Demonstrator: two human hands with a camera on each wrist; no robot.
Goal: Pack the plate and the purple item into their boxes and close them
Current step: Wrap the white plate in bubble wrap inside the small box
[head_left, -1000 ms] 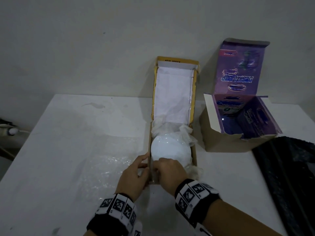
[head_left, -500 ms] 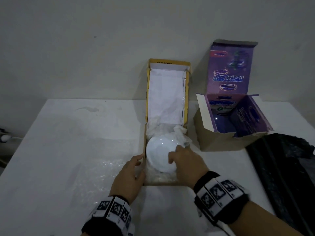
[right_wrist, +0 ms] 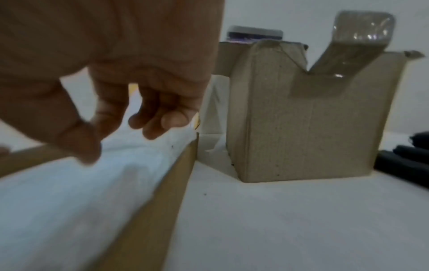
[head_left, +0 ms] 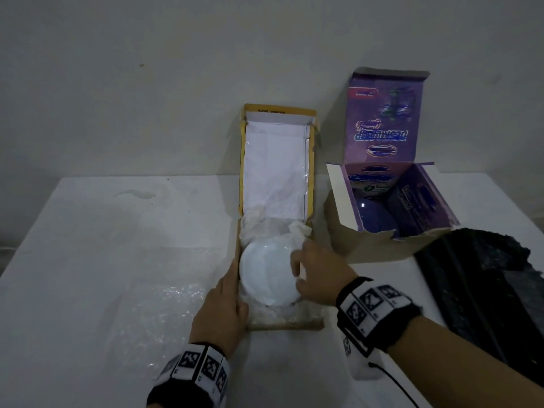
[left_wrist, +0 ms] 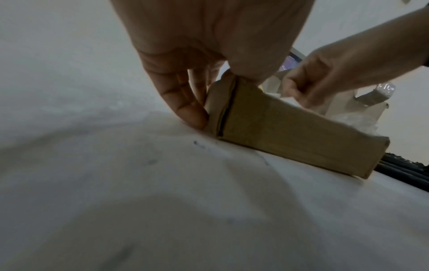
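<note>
Cardboard under both hands now — the left hand braces the near-left corner of the flat box, fingers straight down its outer wall and thumb over the rim. White plate lies inside, nested in crumpled wrapping paper, and the right hand rests loosely curled at the plate's right edge; whether it's actually pinching the rim, I cannot tell. Looks like the seating step: plate in, not yet covered. Next, I'd judge, the paper wants tucking over and the tall lid, standing upright at the far end, swung down — that calls for the right hand to clear out first.

Over on the right, the purple item sits inside the purple box, flaps open, lid up. Only a narrow gap separates the two boxes, so little elbow room there. Bubble wrap lies on the table to the left, with open room there; a black bag crowds the right edge.
</note>
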